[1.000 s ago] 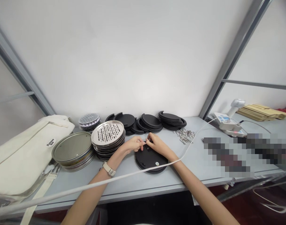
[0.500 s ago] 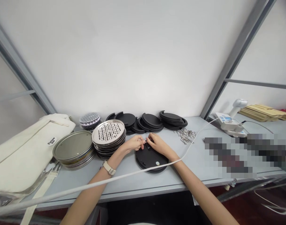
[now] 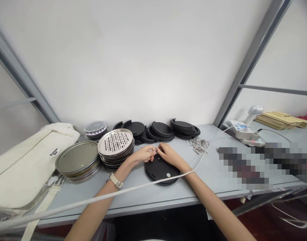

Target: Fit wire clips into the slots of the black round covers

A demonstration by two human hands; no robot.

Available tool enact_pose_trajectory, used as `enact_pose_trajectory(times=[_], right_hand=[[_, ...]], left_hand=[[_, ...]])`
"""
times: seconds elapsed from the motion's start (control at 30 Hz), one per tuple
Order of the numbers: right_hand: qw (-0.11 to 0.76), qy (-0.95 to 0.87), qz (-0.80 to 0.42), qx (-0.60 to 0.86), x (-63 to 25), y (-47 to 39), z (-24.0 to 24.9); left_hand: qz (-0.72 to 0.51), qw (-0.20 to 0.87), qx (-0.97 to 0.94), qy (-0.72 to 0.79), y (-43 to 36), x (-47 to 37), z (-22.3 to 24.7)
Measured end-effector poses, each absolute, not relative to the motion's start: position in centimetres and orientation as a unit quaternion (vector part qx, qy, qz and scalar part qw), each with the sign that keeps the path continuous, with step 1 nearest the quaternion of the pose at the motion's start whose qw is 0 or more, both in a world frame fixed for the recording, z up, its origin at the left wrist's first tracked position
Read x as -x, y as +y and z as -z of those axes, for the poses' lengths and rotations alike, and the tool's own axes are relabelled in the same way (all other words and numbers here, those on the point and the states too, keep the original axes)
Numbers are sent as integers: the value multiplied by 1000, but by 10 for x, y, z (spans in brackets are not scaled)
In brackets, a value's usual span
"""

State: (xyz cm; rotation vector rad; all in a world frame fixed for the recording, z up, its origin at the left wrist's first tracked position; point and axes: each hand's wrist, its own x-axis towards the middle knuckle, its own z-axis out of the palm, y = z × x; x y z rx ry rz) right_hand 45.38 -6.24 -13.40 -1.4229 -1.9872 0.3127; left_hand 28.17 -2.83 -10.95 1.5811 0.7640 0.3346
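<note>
A black disc (image 3: 159, 169) lies flat on the near middle of the worktop (image 3: 215, 174), seemingly unfinished; left hand (image 3: 145, 154) and right hand (image 3: 168, 154) pinch a small shiny piece (image 3: 156, 153) at its far edge. Farther back, stacked discs (image 3: 161, 129) perhaps remain, with loose metal hooks (image 3: 198, 144) to the right.

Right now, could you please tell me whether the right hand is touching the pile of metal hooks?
Apart: the head view shows grey tabletop between the right hand and the metal hooks lying to its right.
</note>
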Motion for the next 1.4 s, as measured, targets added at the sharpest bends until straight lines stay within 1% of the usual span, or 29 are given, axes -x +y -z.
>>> enact_pose_trajectory(times=[0.17,0.57,0.8,1.07,1.4], right_hand=[[335,-759,-122,545,-454,-62,135],[335,-764,-116,540,-455,-60,137],[338,-761,-116,542,-454,-61,137],[328,-761,-113,547,-453,-61,135],[340,-767,-121,530,-455,-58,140]], left_hand=[[-157,609,-702,335,-30,-283,107],[-153,647,-668,333,-27,-282,113],[-178,610,-695,335,-29,-281,108],[-170,656,-656,333,-20,-281,119],[-177,655,-650,341,-21,-283,120]])
